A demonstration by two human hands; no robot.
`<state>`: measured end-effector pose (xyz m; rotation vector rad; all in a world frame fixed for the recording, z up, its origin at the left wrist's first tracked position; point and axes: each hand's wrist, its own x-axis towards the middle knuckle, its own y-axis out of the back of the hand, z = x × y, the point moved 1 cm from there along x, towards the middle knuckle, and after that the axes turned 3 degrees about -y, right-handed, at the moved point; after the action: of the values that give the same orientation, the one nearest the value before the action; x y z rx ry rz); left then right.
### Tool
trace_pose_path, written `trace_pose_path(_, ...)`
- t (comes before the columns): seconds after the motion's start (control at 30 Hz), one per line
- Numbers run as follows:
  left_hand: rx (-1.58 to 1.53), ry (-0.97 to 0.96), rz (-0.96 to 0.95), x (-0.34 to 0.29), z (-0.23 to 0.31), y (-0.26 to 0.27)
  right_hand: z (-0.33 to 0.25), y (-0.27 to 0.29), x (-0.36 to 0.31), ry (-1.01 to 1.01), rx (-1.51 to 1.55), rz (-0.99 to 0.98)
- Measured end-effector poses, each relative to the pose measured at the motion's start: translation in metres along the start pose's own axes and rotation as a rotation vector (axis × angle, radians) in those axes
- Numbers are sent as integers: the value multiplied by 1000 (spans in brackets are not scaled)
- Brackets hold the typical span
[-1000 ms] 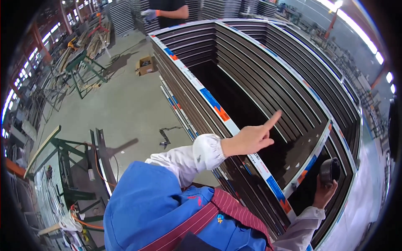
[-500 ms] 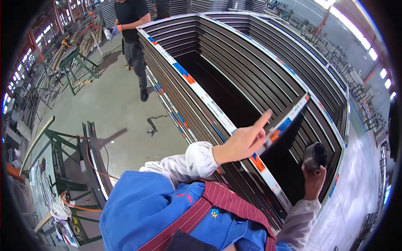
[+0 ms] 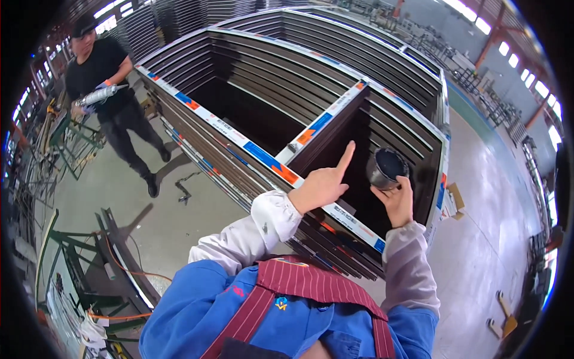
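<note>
My left hand [image 3: 320, 186] is above the near rail of a stack of dark window or door frames [image 3: 353, 224]. Its index finger points forward, the others are curled, and nothing shows in it. Held in my right hand [image 3: 399, 200] is a black cup-shaped container [image 3: 387, 169], tilted over the opening at the stack's right end. My thumb and fingers grip its lower side. The container's inside looks dark, and its contents cannot be made out. A crossbar [image 3: 323, 122] with blue and orange protective film runs away just beyond my left hand.
At the left stands a co-worker [image 3: 107, 90] in black, holding a silver caulking gun [image 3: 101, 94]. Green trestles [image 3: 78, 251] and long dark profiles [image 3: 122, 257] are at lower left. A cardboard box [image 3: 455, 200] lies right of the stack. More frame stacks rise behind.
My view has turned left, bringing the co-worker and caulking gun fully into sight. My right hand has raised the black container and brought it closer to my left hand, which still points.
</note>
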<state>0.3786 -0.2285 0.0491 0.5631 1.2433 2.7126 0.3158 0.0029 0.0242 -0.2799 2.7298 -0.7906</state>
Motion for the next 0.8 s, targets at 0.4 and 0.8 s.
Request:
trace_pose_path(0.4, -2, -76, -14, -3, -8, -7, 5, -4, 0, 7, -2, 34)
trace_pose_path(0.8, 10, -58, -18, -1, -5, -2, -1, -13, 0, -16, -13, -24)
